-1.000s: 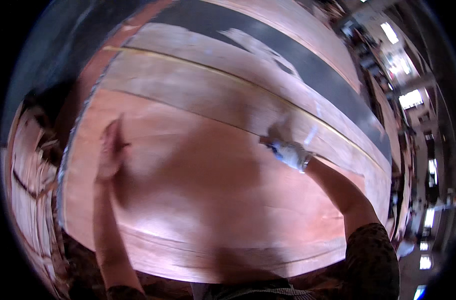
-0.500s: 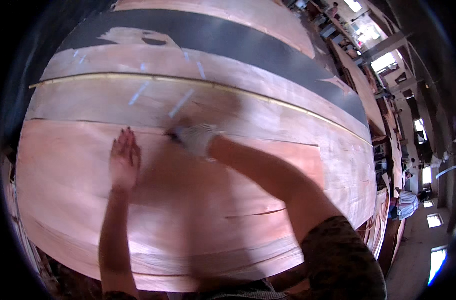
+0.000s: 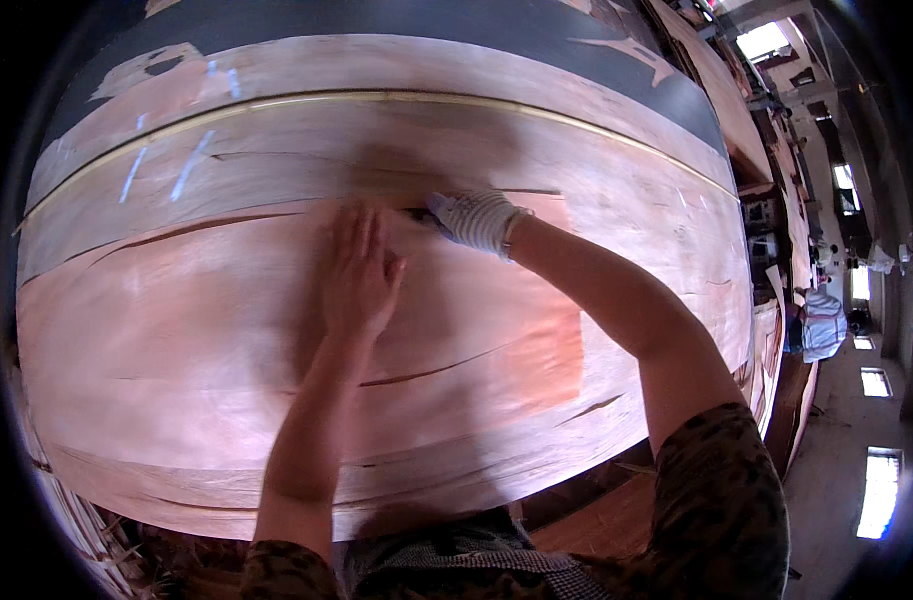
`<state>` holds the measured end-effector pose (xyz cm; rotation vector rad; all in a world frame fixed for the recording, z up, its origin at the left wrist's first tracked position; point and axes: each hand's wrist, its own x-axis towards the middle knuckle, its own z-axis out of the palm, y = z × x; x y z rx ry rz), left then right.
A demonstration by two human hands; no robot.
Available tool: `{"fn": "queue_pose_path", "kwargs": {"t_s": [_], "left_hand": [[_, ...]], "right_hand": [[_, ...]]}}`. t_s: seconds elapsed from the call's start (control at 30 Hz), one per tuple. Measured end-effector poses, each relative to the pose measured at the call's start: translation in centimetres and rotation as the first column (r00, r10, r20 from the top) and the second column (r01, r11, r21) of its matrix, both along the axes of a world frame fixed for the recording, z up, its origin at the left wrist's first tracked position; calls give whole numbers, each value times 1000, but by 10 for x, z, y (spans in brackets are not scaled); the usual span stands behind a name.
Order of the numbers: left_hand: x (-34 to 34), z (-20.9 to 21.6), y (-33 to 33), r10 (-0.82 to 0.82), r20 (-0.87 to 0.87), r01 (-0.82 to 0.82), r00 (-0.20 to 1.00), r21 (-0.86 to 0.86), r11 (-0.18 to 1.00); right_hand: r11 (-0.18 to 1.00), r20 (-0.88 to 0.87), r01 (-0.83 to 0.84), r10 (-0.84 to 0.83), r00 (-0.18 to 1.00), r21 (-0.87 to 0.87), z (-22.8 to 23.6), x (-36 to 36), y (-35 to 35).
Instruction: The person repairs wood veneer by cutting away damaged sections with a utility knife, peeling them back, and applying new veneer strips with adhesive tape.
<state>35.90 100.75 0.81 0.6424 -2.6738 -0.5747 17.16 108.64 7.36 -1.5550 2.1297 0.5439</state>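
A pinkish wood veneer sheet (image 3: 196, 330) lies over a paler veneer sheet (image 3: 296, 160), its far edge slightly ragged. My bare left hand (image 3: 361, 270) rests on it near that edge, palm down and fingers stretched out. To its right, my right hand (image 3: 481, 220), in a striped white glove, is closed on a small dark tool (image 3: 416, 214) at the sheet's far edge. The fingers cover most of the tool, so its kind does not show. A dark split (image 3: 426, 373) runs through the pinkish sheet below my hands.
A long thin yellowish strip (image 3: 376, 95) crosses the sheets beyond my hands. Farther off is a dark grey surface (image 3: 326, 38) with torn veneer scraps (image 3: 151, 68). At right stand stacked boards (image 3: 711, 85) and a white sack (image 3: 823, 325) beside the workshop floor.
Both hands have moved right along the sheet's far edge, the right still with the dark tool. My left hand has come closer to that edge. The whole view has shifted too.
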Motion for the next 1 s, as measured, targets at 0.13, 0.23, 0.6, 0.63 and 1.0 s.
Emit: {"fn": "queue_pose_path", "kwargs": {"t_s": [0.13,0.23,0.6,0.63,1.0], "left_hand": [[-1,17,5,6,99,4,995,-97,995],[1,12,1,20,148,-1,989,-127,992],[3,11,11,38,179,3,983,-222,975],[2,14,12,44,197,1,979,-222,975],[-4,2,14,82,66,-80,994,-33,996]], "right_hand": [[962,103,156,-136,985,-223,3,-18,111],[821,289,543,-483,826,-179,-3,18,232],[523,114,415,-513,851,-745,10,12,270],[505,93,388,-513,853,-771,14,-10,247],[388,264,467,-471,841,-795,23,-99,138]]}}
